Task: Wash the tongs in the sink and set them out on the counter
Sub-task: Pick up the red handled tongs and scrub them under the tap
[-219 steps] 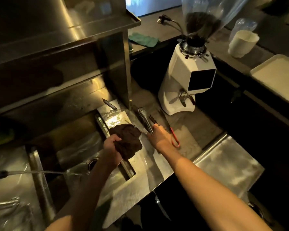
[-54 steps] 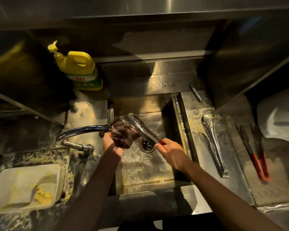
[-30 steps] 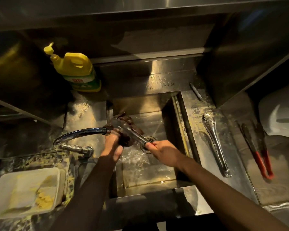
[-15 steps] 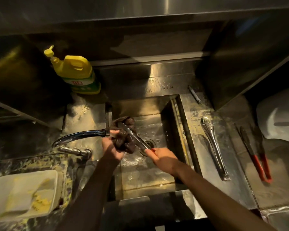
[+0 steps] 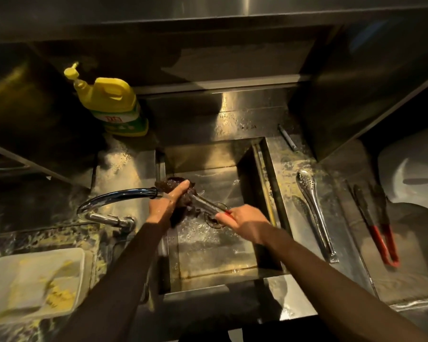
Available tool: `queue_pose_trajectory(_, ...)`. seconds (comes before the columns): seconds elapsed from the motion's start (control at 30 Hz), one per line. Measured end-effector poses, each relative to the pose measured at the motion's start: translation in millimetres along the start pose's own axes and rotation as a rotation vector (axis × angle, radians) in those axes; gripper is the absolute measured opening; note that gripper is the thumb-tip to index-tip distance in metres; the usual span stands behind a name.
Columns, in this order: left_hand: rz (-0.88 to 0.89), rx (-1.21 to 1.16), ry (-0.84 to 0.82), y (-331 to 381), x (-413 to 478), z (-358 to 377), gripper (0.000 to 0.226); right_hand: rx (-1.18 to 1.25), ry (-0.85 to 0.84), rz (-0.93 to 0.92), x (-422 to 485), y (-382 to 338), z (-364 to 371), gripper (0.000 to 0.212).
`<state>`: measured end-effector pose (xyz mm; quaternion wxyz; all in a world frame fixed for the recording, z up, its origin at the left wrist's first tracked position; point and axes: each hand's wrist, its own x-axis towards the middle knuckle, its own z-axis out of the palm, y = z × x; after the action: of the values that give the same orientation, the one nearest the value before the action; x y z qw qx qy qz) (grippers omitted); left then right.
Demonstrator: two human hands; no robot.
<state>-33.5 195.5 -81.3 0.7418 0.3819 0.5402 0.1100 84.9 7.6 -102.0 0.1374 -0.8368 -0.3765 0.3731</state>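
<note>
The sink [image 5: 213, 262] has water splashing across its floor. Below and left of the left hand, a white tray [image 5: 15, 275] carries yellow scraps. Over the drain, the right hand [image 5: 245, 220] is closed round the red handle of the tongs [image 5: 205, 204]. Their steel arms run up-left from it into the dark cloth [image 5: 185, 208], which the left hand [image 5: 169, 203] grips at the faucet [image 5: 119, 196] spout. Right of the right hand, perforated steel tongs [image 5: 314, 211] and black red-handled tongs [image 5: 378, 230] lie on the counter [image 5: 344, 267].
</note>
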Motion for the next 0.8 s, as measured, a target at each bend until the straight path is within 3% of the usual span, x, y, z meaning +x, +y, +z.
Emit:
queue_pose_trajectory(0.13, 0.04, -0.102, 0.111, -2.2, -4.0, 11.4, 0.042, -0.025, -0.023, -0.009, 8.8, -5.6, -3.2, 0.072)
queue_pose_trajectory(0.23, 0.092, 0.167, 0.025, 0.5, 7.4, -0.6, 0.048, 0.102, -0.086, 0.05, -2.3, -1.2, 12.2, 0.065)
queue_pose_trajectory(0.33, 0.165, 0.348, -0.051, -4.7, 8.0, -10.2, 0.051, -0.108, -0.051, 0.0, -3.5, 15.9, -16.1, 0.067)
queue_pose_trajectory(0.43, 0.265, 0.295, 0.129, -11.6, -2.5, -6.3, 0.031, -0.258, 0.038, 0.012, -8.2, 39.1, -39.9, 0.081)
queue_pose_trajectory(0.5, 0.218, 0.176, 0.211, -11.8, -3.1, -6.1, 0.028, -0.275, 0.078, 0.088, -17.8, 50.8, -40.8, 0.076)
queue_pose_trajectory(0.63, 0.087, 0.081, 0.032, -16.7, -22.5, 12.0, 0.017, -0.202, 0.197, -0.008, -30.3, 53.3, -26.9, 0.056)
queue_pose_trajectory(0.73, 0.042, 0.054, -0.08, -19.8, -39.4, 22.9, 0.022, -0.197, 0.353, -0.072, -31.6, 45.7, -15.0, 0.045)
queue_pose_trajectory(0.8, 0.061, 0.082, -0.181, -21.2, -50.4, 28.5, 0.007, -0.147, 0.31, -0.032, -34.4, 44.6, -14.4, 0.042)
